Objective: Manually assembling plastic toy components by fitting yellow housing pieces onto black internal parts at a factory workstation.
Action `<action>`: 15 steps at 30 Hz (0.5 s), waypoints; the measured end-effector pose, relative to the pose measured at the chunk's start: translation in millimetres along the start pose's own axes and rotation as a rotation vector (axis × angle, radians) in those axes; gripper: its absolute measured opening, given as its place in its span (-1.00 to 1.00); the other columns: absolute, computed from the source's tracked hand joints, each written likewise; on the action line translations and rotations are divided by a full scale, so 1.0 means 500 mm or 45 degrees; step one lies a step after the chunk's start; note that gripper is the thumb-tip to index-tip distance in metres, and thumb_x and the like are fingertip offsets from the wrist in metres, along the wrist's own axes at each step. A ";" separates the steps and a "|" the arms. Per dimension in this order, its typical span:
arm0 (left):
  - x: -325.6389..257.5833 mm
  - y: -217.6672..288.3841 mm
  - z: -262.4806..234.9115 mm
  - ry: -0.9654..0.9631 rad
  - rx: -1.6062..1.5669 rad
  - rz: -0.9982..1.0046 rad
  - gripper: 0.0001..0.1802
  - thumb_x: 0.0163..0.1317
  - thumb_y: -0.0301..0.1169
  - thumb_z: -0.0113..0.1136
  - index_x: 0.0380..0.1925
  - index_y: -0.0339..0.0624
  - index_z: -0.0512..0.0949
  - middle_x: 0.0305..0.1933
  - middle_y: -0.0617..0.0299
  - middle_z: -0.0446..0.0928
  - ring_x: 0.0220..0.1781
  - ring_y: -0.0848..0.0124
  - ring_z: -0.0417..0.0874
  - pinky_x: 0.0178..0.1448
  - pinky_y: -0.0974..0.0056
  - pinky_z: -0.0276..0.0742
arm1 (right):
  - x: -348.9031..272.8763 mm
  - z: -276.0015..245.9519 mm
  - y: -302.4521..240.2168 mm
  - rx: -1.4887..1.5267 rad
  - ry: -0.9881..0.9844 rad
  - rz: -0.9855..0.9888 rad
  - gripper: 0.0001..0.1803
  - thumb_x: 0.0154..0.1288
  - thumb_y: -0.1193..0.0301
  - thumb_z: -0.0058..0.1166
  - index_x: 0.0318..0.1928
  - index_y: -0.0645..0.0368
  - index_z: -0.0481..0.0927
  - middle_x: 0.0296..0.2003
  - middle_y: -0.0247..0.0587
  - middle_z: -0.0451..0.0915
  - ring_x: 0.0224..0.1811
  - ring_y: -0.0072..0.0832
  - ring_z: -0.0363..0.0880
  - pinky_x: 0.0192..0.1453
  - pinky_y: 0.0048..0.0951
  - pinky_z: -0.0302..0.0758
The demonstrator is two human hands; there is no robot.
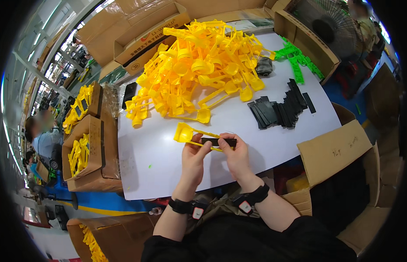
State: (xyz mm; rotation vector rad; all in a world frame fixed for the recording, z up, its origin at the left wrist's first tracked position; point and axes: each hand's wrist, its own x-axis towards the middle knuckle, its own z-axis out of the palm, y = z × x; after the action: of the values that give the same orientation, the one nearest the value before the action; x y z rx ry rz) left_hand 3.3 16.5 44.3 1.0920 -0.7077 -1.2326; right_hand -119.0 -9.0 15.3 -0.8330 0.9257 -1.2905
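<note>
Both my wrists wear blk straps (180, 206) w/ small white-faced units. My L hand (194, 158) is pinching a yellow plastic part (184, 132), thumb & fingers closed near its scoop end, which points to abt 10 o'clock. My R hand (237, 158) grips the other end, thumb on top, w/ a blk strip (218, 142) held btwn both hands. The strip lies lengthwise along the yellow part, over the tabletop (164, 150); can't tell if it's seated, fingers hide the ends.

Tiny green scrap (149, 166) on the table, abt 8–9 o'clock of my hands. Cardboard flap (337, 150) at 3, off the table edge. More blk strips (278, 111) at 2, fanned & overlapping, one a bit apart on the R side. Big heap of yellow parts (199, 70) at 12. Blk bundle (264, 67) at 1, just beside the heap; green parts (297, 59) past it, twd 1–2. Box w/ yellow pcs (96, 148) at 9, another (95, 102) at 10. Long carton (153, 37) at 11, behind the heap; fan (328, 28) farther out, 1–2.
</note>
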 end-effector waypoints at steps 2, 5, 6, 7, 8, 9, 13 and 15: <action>0.008 -0.012 0.022 0.087 -0.079 -0.026 -0.61 0.23 -0.58 0.20 0.05 -0.29 0.37 -0.06 0.21 0.49 -0.05 0.47 0.55 0.06 0.34 0.48 | 0.000 0.009 -0.009 0.019 0.013 -0.023 -0.78 0.30 0.40 0.21 -0.14 0.27 0.54 -0.11 -0.25 0.56 -0.11 -0.58 0.51 0.02 -0.54 0.46; 0.036 -0.019 0.035 0.149 -0.213 -0.035 -0.59 0.19 -0.60 0.25 0.03 -0.30 0.39 -0.08 0.20 0.50 -0.07 0.46 0.56 0.04 0.34 0.50 | 0.010 -0.016 -0.007 -0.049 -0.040 -0.037 -0.74 0.35 0.48 0.10 0.00 0.32 0.47 -0.02 -0.20 0.50 -0.06 -0.55 0.51 0.05 -0.50 0.50; 0.044 -0.015 0.032 0.191 -0.285 0.003 -0.60 0.17 -0.62 0.26 0.02 -0.30 0.40 -0.11 0.20 0.52 -0.09 0.45 0.58 0.04 0.33 0.51 | 0.011 -0.017 -0.012 -0.117 -0.109 -0.097 -0.70 0.36 0.49 0.07 0.06 0.30 0.44 -0.02 -0.19 0.50 -0.06 -0.55 0.51 0.06 -0.50 0.50; 0.052 -0.009 0.025 0.188 -0.294 -0.007 -0.60 0.17 -0.62 0.26 0.02 -0.30 0.40 -0.11 0.20 0.52 -0.09 0.45 0.58 0.04 0.33 0.51 | 0.010 -0.016 -0.028 -0.188 -0.176 -0.157 -0.65 0.36 0.50 0.04 0.12 0.29 0.40 -0.03 -0.19 0.51 -0.06 -0.56 0.52 0.07 -0.50 0.49; 0.059 -0.001 0.016 0.107 -0.242 -0.069 -0.60 0.16 -0.63 0.27 0.01 -0.30 0.41 -0.13 0.20 0.54 -0.10 0.44 0.59 0.03 0.33 0.52 | 0.008 -0.018 -0.056 -0.129 -0.178 0.002 -0.58 0.37 0.50 -0.01 0.21 0.26 0.33 -0.06 -0.20 0.52 -0.05 -0.58 0.51 0.08 -0.53 0.47; 0.065 0.003 0.014 0.017 -0.192 -0.131 -0.60 0.15 -0.63 0.27 -0.01 -0.30 0.41 -0.15 0.21 0.55 -0.12 0.43 0.61 0.01 0.34 0.52 | 0.021 -0.036 -0.060 -0.142 -0.165 -0.001 -0.58 0.37 0.50 -0.01 0.21 0.26 0.33 -0.06 -0.20 0.52 -0.05 -0.58 0.51 0.08 -0.53 0.47; 0.080 -0.009 0.006 -0.046 0.002 -0.157 -0.79 0.25 -0.52 0.22 -0.13 -0.30 0.49 -0.21 0.24 0.57 -0.20 0.51 0.59 -0.11 0.38 0.51 | 0.049 -0.053 -0.062 -0.307 -0.473 0.433 -0.64 0.43 0.46 -0.09 0.19 0.27 0.33 -0.10 -0.24 0.50 -0.05 -0.59 0.51 0.06 -0.53 0.46; 0.077 -0.021 0.002 -0.060 0.035 -0.141 -0.83 0.29 -0.47 0.18 -0.16 -0.29 0.50 -0.25 0.24 0.58 -0.26 0.53 0.58 -0.17 0.39 0.50 | 0.044 -0.030 -0.035 -0.335 -0.464 0.214 -0.69 0.46 0.45 -0.11 0.14 0.28 0.34 -0.15 -0.24 0.51 -0.14 -0.55 0.55 -0.01 -0.52 0.49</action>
State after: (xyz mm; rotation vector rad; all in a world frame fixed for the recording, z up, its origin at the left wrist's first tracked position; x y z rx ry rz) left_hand 7.4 -20.8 30.2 1.1405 -0.7097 -1.3506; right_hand -139.1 -32.8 22.8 -1.1270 0.8588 -0.8451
